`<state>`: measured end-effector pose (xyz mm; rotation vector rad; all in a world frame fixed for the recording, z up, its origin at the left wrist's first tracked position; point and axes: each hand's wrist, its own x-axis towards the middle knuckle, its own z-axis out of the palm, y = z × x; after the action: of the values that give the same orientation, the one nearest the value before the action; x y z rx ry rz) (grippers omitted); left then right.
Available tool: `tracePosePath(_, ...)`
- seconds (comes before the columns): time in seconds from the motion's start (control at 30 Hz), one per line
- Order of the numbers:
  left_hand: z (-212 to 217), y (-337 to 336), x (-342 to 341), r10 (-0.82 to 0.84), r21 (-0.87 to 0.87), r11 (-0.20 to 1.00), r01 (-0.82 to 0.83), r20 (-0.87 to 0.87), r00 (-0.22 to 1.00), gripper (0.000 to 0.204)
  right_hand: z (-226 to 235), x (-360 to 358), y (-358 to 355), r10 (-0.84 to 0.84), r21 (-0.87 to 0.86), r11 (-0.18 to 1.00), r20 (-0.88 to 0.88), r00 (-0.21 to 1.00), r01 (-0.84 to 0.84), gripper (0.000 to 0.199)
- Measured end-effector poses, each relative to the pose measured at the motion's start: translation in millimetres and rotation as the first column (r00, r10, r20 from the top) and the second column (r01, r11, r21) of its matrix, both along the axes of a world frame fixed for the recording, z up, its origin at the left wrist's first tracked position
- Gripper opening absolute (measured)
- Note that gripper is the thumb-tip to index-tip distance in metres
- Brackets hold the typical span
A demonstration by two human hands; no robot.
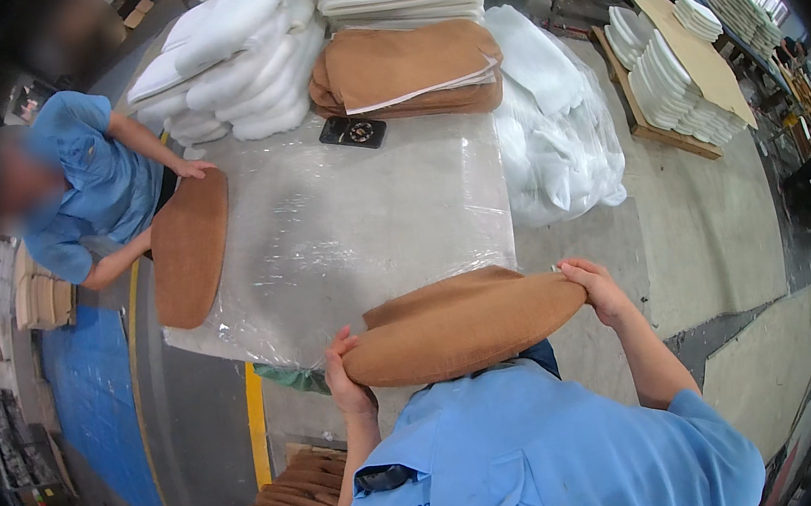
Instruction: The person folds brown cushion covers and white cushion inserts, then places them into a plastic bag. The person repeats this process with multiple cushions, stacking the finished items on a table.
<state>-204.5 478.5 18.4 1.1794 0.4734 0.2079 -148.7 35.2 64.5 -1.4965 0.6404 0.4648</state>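
A brown fabric cushion [474,337] with a curved edge is held between my two hands at the table's front edge. My left hand [347,373] grips its left end, fingers at the top corner. At the other end my right hand [595,289] has its fingers closed on the corner. A flatter brown part [440,297] shows behind the cushion's upper edge; whether it belongs to the same piece I cannot tell. The cushion hides its own underside and part of the table edge.
The table [363,228] is wrapped in clear plastic. Brown covers [405,60], a black phone [351,132] and white padding stacks [258,71] lie at its far side. On the left, a co-worker holds another brown cushion [193,251]. Brown cushions [298,501] are stacked below left.
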Motion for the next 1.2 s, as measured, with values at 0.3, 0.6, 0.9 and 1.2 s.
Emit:
tracePosePath(0.3, 23.3, 43.7, -5.3, -0.413, -0.126, 0.910, 0.395, -0.347, 0.842, 0.062, -20.1, 14.9, -29.0, 0.303, 0.159, 0.951, -0.289, 0.908, -0.266, 0.093)
tracePosePath(0.6, 23.4, 28.3, 48.3, -0.543, 0.074, 0.533, 0.843, -0.734, 0.408, 0.099, -36.7, 73.3, 19.5, 0.668, -0.121, 0.577, -0.500, 0.552, -0.808, 0.108)
tracePosePath(0.9, -6.3, 13.4, 61.8, -0.210, 0.226, 0.352, 0.908, -0.926, 0.312, 0.091, -90.3, 81.0, 22.1, 0.650, -0.323, 0.357, -0.588, 0.482, -0.876, 0.089)
tracePosePath(1.2, -33.8, 47.2, 89.1, -0.541, -0.104, 0.562, 0.820, -0.796, 0.270, 0.064, -84.8, 88.8, 7.4, 0.584, 0.081, 0.779, -0.452, 0.674, -0.622, 0.074)
